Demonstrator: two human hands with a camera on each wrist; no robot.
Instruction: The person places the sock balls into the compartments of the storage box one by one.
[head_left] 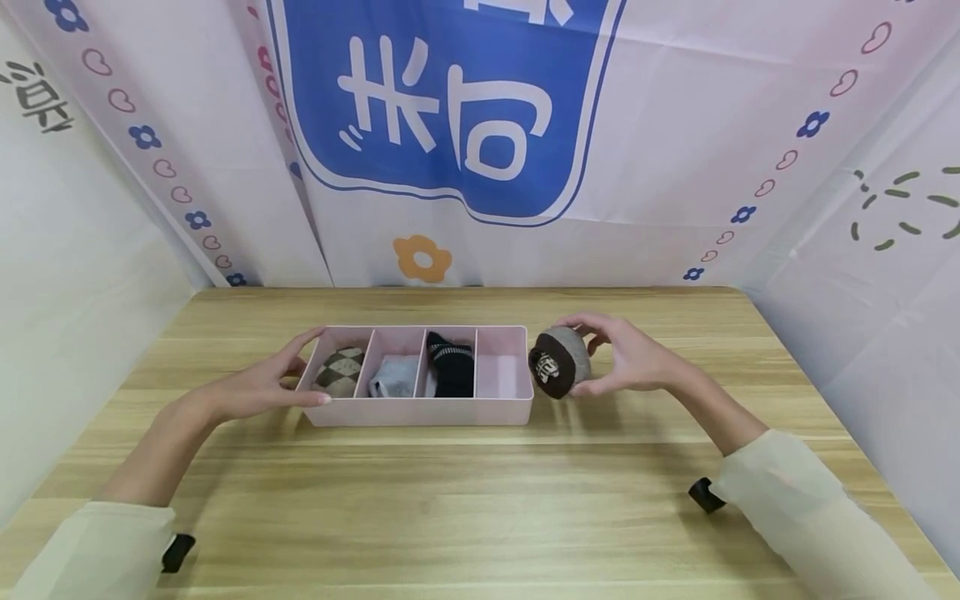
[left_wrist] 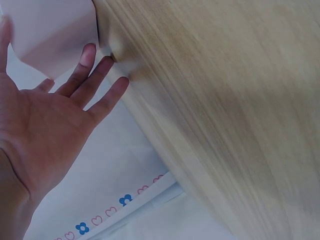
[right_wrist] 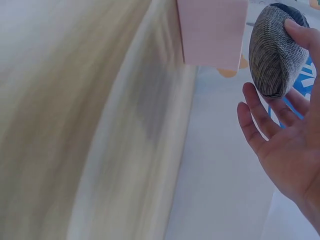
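Observation:
In the head view, my right hand point(head_left: 626, 354) pinches a rolled-up pair of socks point(head_left: 558, 362), grey with a dark brown part and a pale print. The roll is just off the right end of a pink divided storage box point(head_left: 420, 412). In the right wrist view the grey side of the sock roll point(right_wrist: 277, 52) shows between thumb and fingers. My left hand point(head_left: 258, 383) grips the box's left end, thumb at the front wall and fingers towards the back corner. The left wrist view shows this hand point(left_wrist: 47, 125) against the box end point(left_wrist: 55, 35).
From left to right in the box lie an argyle sock roll point(head_left: 341, 372), a light grey sock bundle point(head_left: 395, 377) and black socks point(head_left: 453, 367). The bare floor of the rightmost compartment point(head_left: 501, 377) is visible. Printed cloth point(head_left: 675, 125) hangs behind the wooden table point(head_left: 450, 508).

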